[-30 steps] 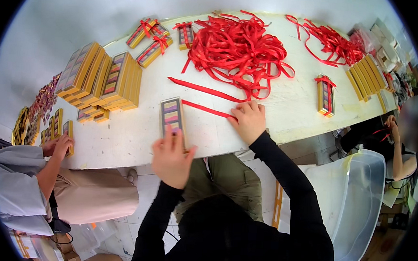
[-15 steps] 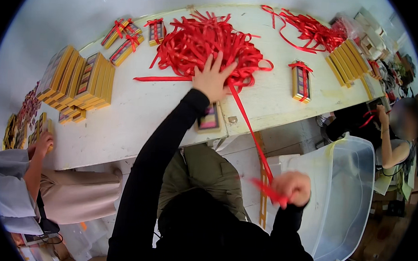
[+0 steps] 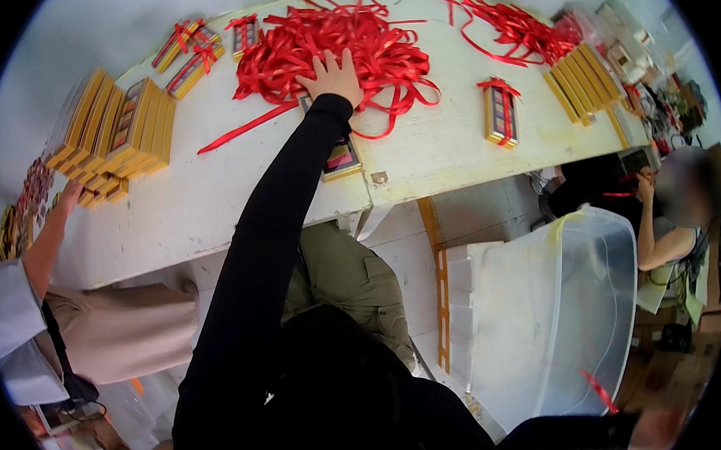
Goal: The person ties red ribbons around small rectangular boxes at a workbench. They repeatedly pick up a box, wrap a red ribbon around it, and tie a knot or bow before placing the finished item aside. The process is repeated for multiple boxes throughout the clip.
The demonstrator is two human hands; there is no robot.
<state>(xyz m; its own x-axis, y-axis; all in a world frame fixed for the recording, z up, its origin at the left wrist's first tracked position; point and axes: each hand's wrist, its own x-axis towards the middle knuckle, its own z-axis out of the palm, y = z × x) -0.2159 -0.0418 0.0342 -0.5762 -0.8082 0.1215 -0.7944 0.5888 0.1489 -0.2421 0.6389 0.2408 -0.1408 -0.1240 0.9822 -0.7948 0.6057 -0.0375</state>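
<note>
A large tangled pile of red ribbon (image 3: 378, 51) lies at the far middle of the table. My left hand (image 3: 333, 78) rests on its near edge with fingers spread. Beneath my left wrist is a gold-edged box (image 3: 343, 163) with a dark, multicoloured top, partly hidden by my sleeve. One loose ribbon tail (image 3: 247, 127) runs leftward from the pile. Far out at the lower right, my right hand (image 3: 655, 432) is smeared by motion. A short stretch of red ribbon (image 3: 599, 391) trails beside it, seemingly drawn along by that hand.
Stacked gold boxes (image 3: 141, 124) stand left, others (image 3: 584, 82) at right. A ribbon-tied box (image 3: 501, 114) stands right of the pile; several more (image 3: 193, 69) lie far left. A translucent tub (image 3: 592, 310) sits below the table edge. One person (image 3: 21, 321) works at left, another (image 3: 674, 233) at right.
My right hand has swung outward to the lower right with the ribbon, away from the pile. My left hand stays at the pile. The left person's hand has moved to the box stacks.
</note>
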